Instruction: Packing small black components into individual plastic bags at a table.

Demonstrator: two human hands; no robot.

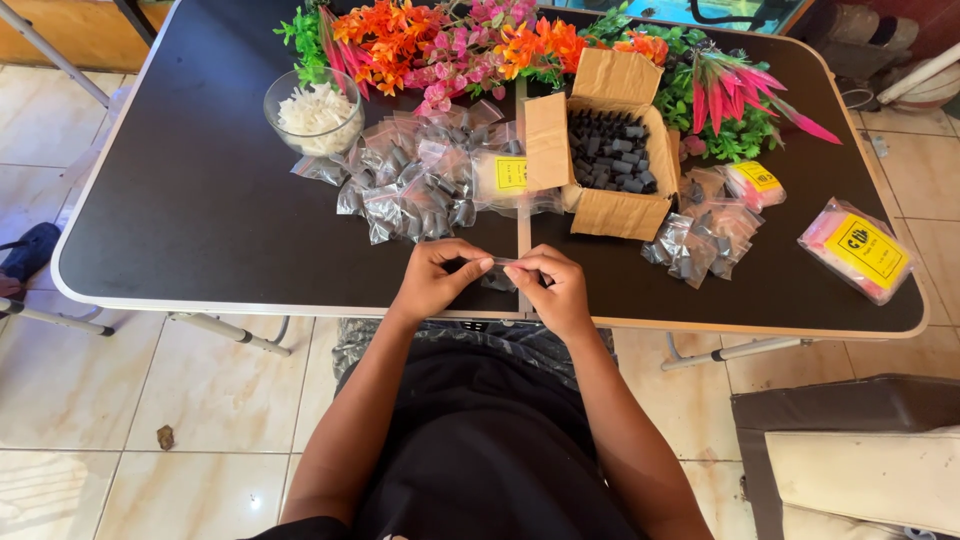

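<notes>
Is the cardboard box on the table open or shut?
Open: the cardboard box has its flaps folded outward, and small dark pieces show inside.

Head view, steeply down, near table (pixel 200 200)

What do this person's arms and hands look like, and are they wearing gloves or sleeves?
Both the left hand and right hand are bare: no gloves, and no rings, watch or bracelets that I can make out. The forearms are uncovered too, with no sleeves reaching them. A dark top covers the body below.
</notes>
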